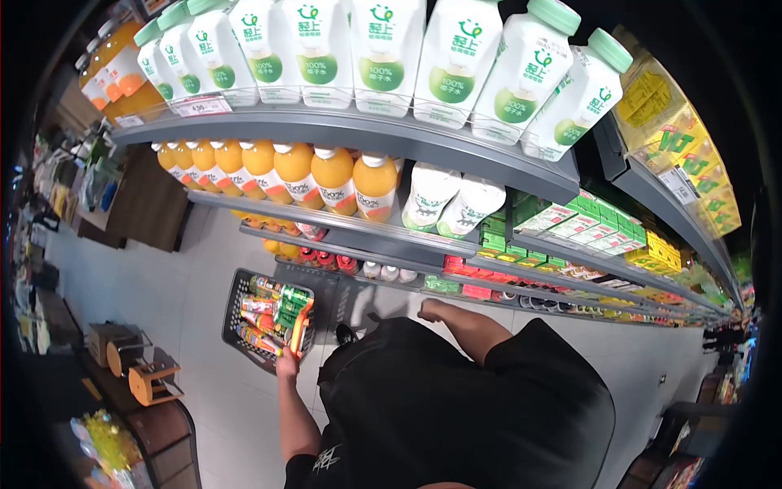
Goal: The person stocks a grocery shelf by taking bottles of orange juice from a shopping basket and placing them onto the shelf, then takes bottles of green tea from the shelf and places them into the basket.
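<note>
My left hand (pixel 287 363) is closed around the orange handle (pixel 300 330) of a dark grey shopping basket (pixel 236 306). Inside the basket lie several colourful packages, among them green cans (pixel 292 306) and orange-and-white packs (pixel 259 306) whose kind I cannot make out. Away from the basket, my right hand (pixel 429 310) is held in front of my body, near the lower shelves. Its fingers look curled in, and nothing shows in them.
A long shelf unit (pixel 366 122) runs across the front and off to the right. White coconut-water bottles (pixel 381 61) line its top, orange juice bottles (pixel 333 183) the level below. Green cartons (pixel 582 220) stand to the right. Wooden stools (pixel 153 383) and a display counter (pixel 167 432) are at left.
</note>
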`<state>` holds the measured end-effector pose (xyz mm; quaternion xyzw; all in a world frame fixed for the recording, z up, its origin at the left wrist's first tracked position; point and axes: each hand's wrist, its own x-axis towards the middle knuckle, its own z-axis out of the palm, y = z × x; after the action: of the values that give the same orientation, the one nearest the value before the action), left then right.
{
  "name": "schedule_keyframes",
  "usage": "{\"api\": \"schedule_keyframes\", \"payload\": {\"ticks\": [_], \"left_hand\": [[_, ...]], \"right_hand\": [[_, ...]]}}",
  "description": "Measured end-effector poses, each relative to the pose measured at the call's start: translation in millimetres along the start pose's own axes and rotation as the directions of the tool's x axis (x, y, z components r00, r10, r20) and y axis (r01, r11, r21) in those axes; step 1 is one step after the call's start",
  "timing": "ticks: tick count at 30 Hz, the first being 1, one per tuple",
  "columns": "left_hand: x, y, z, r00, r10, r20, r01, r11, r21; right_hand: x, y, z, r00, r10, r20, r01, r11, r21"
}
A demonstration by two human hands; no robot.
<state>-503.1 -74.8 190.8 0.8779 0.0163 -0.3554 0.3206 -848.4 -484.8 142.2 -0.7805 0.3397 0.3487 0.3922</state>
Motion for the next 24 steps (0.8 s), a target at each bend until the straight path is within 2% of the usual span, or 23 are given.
{"api": "schedule_keyframes", "payload": {"ticks": [1,3,4,5,6,7,8,11,12,13,14,16,17,19,21,24], "left_hand": [[-10.0,7.4,0.8,1.000,0.013,-0.027,-0.012,0.998,0.058],[-9.8,5.3,2.5,0.999,-0.011,-0.044,0.017,0.990,0.138],[-17.8,5.6,2.9,0.997,0.077,-0.005,-0.076,0.989,0.129],[-1.4,-11.7,8.0,1.000,-0.008,-0.005,0.008,0.994,0.109],[8.7,-23.7,15.7,0.999,-0.005,-0.054,0.017,0.975,0.222],[22.5,-41.0,22.2,0.999,0.010,-0.041,0.004,0.945,0.328],[26.2,-47.1,30.4,0.995,-0.088,-0.046,0.097,0.961,0.259],[-11.3,-28.6,46.2,0.998,-0.042,-0.047,0.053,0.960,0.276],[-33.6,-11.7,51.3,0.999,-0.026,-0.048,0.039,0.957,0.287],[-42.1,-11.3,61.2,0.990,0.066,-0.126,-0.030,0.963,0.270],[-71.6,18.3,65.9,0.992,-0.030,-0.126,0.075,0.928,0.366],[-87.7,21.2,79.1,0.998,0.013,-0.069,0.017,0.906,0.423],[-96.5,24.6,85.3,0.999,-0.034,-0.034,0.045,0.924,0.379],[-128.8,43.2,97.2,0.999,-0.043,-0.009,0.043,0.953,0.299],[-132.6,34.5,118.6,0.999,-0.053,-0.015,0.055,0.957,0.285],[-155.1,35.8,141.8,0.999,-0.022,0.045,0.010,0.971,0.239]], "right_hand": [[13.5,-3.9,-10.7,0.990,-0.142,-0.014,0.138,0.978,-0.159],[44.0,-5.7,-16.1,0.910,-0.305,-0.282,0.266,0.949,-0.169],[45.3,-8.0,-22.1,0.887,-0.298,-0.352,0.308,0.951,-0.030],[37.6,-14.7,-30.6,0.868,-0.277,-0.413,0.349,0.931,0.109],[28.3,-16.8,-40.3,0.878,-0.277,-0.390,0.352,0.926,0.136],[14.8,-16.3,-47.4,0.890,-0.280,-0.361,0.354,0.922,0.157],[-1.9,-11.7,-49.9,0.897,-0.271,-0.348,0.344,0.924,0.167],[-15.1,42.8,-29.9,0.884,-0.279,-0.375,0.370,0.908,0.197],[-16.3,71.7,-18.5,0.921,-0.251,-0.298,0.321,0.922,0.216],[-18.4,101.5,-7.3,0.950,-0.220,-0.222,0.270,0.936,0.228],[-19.1,136.7,8.9,0.979,-0.153,-0.134,0.182,0.954,0.239],[-41.9,195.8,34.6,0.997,0.046,0.060,-0.060,0.963,0.261],[-58.0,219.8,47.4,0.976,0.178,0.122,-0.207,0.933,0.293],[-92.3,252.5,67.1,0.930,0.322,0.174,-0.354,0.914,0.199],[-93.8,292.6,98.1,0.866,0.417,0.277,-0.495,0.792,0.357],[-90.9,296.0,114.3,0.928,0.247,0.280,-0.335,0.880,0.335]]}}
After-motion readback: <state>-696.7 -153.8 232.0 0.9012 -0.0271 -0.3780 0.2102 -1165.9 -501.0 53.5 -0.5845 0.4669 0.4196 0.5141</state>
